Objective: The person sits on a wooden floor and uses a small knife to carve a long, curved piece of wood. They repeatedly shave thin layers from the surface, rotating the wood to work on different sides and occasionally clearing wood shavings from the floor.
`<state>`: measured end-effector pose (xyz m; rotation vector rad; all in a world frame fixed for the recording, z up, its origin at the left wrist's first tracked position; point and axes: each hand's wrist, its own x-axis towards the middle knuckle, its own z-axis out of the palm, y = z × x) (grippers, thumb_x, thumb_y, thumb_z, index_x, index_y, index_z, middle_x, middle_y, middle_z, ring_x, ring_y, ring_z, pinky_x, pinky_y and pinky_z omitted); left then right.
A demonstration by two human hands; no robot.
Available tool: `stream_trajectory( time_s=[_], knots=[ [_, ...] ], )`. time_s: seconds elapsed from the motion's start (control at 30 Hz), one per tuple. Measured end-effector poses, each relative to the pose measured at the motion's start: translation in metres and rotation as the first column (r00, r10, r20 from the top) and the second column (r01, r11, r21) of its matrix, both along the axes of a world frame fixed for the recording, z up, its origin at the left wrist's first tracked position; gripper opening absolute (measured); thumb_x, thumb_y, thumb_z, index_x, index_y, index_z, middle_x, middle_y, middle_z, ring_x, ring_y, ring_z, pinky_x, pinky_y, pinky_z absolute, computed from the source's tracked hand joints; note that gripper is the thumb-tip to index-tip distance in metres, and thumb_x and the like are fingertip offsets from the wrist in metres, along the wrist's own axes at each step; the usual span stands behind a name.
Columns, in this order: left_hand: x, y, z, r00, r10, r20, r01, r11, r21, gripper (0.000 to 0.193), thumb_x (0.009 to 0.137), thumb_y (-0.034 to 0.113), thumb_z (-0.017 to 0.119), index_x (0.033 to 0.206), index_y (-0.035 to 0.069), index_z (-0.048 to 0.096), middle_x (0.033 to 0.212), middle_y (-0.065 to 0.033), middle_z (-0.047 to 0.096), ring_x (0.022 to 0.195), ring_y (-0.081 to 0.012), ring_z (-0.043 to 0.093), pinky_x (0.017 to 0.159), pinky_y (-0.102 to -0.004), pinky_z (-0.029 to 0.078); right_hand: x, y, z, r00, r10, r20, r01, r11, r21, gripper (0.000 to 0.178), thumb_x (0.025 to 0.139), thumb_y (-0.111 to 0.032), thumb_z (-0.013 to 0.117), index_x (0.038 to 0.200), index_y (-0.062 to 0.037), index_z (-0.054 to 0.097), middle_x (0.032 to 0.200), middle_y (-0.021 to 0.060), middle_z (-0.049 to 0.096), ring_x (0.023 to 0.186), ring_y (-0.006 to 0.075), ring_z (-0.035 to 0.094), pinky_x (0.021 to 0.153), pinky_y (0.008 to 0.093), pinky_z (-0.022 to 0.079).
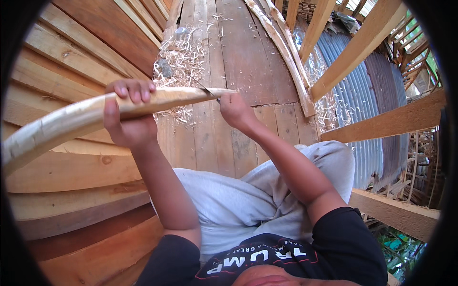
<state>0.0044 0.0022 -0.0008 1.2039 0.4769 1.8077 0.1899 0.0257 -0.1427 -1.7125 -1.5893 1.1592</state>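
Can spot writing right off: big white lettering (292, 252), with a smaller row and thin red lines, upside down from this angle on a black T-shirt (353, 248) near 5 o'clock. Light grey trousers (229, 195) above that at 6, with legs folded on a plank floor (245, 57). Worn brown boards there, running up toward 12, with a messy spread of curly pale shavings (186, 57) at 11.

Lots of sawn timber (71, 167) down the side from 8 to 11, mostly honey-coloured with some darker reddish pieces. A couple of long pale poles (286, 56) lying near 1. Past those, wooden beams (355, 51) from 1 to 4, rippled metal sheets (353, 105) between 2 and 3, and green leaves (396, 252) down at 4.

Now the hands: left hand (136, 128) around 9 to 10, wrapped firmly round a curved piece of wood (83, 117), thumb on the near side. Same wood stretching from 9 to a thin tip just below 12. Right hand (234, 110) clenched at that tip, gripping a knife (205, 89), handle hidden, dark blade angled across the wood. Can't tell how deep it bites.
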Motion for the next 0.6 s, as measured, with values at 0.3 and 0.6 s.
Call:
stream_trajectory(
  time_s=[0.3, 0.6],
  knots=[
    [-0.001, 0.008, -0.001, 0.992, -0.124, 0.009, 0.123, 0.990, 0.068, 0.029, 0.083, 0.037, 0.055, 0.083, 0.010, 0.045, 0.070, -0.0033, 0.044, 0.068, -0.0174, 0.045, 0.075, -0.0366, 0.041, 0.079, 0.027, -0.150, 0.962, -0.003, 0.273, 0.017, 0.999, -0.046, 0.038, 0.089, -0.026, 0.035, 0.076, 0.0045, 0.052, 0.073, 0.0241, 0.058, 0.065, 0.0369, 0.058, 0.057, 0.0483, 0.043],
    [-0.004, 0.002, -0.004, 1.000, -0.007, -0.009, 0.008, 0.999, 0.041, 0.029, 0.081, 0.037, 0.056, 0.084, 0.010, 0.045, 0.071, -0.0041, 0.044, 0.068, -0.0177, 0.045, 0.075, -0.0360, 0.040, 0.051, 0.020, -0.075, 0.981, -0.185, -0.054, 0.137, 0.866, -0.481, 0.037, 0.093, -0.034, 0.026, 0.073, -0.0055, 0.038, 0.059, 0.0079, 0.037, 0.045, 0.0173, 0.032, 0.040, 0.0373, 0.024]
  ],
)
